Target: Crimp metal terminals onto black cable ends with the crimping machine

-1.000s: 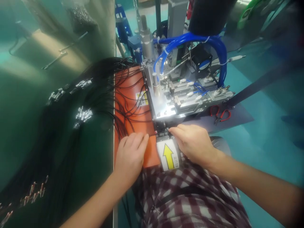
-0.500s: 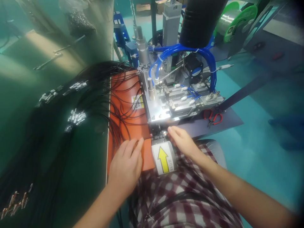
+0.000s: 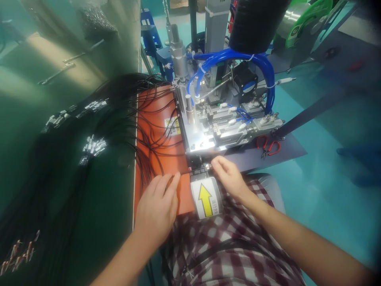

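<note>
A thin black cable (image 3: 195, 170) stretches between my hands, across the metal holder in front of the machine. My left hand (image 3: 156, 202) is closed, with thumb and fingers together on the cable above the orange cover (image 3: 185, 194). At the cable's other end sits a small shiny metal connector (image 3: 207, 166). My right hand (image 3: 229, 176) pinches this connector at its right side; the fingertips partly hide it. Just below lies a white label with a yellow arrow (image 3: 204, 198) pointing toward the machine (image 3: 202, 139).
Many black cables (image 3: 149, 139) drape over the orange cover from the left table, with bundled metal ends (image 3: 93, 147). Exposed copper ends (image 3: 19, 254) lie at lower left. Red-handled pliers (image 3: 268, 147) rest right of the machine. Blue air hoses (image 3: 269, 87) arch above; a green wire spool (image 3: 297, 24) stands behind.
Both hands keep nearly the same place and hold. The view has shifted slightly, so the machine and spool appear a little farther right.
</note>
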{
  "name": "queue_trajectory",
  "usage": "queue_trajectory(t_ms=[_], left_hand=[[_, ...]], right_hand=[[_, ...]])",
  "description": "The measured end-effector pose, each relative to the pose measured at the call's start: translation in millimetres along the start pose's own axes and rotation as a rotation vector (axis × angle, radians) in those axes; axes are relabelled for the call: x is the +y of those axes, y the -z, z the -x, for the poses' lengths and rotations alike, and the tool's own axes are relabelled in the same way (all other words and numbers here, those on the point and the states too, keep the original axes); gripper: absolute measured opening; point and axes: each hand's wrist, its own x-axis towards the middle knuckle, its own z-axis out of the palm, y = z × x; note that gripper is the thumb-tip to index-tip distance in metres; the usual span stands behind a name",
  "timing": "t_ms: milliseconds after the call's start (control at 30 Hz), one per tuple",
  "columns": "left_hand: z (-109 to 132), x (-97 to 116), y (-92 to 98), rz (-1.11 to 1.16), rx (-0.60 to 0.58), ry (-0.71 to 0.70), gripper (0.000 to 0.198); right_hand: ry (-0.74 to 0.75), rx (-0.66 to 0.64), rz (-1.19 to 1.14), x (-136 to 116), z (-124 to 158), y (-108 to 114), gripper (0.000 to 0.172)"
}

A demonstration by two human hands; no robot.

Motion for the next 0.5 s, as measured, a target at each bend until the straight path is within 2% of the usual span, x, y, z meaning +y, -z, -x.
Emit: queue_trajectory(t_ms=[133,500], left_hand=[[1,0,-0.2,0.001,-0.001,0.005,0.040],[4,4,1.1,-0.044,-0.035,0.081,0.041]], right_hand=[[-0.022,0.021,0.020,-3,1,-2,0.027],[0.075,0.045,0.154,-11,1,2,0.019]])
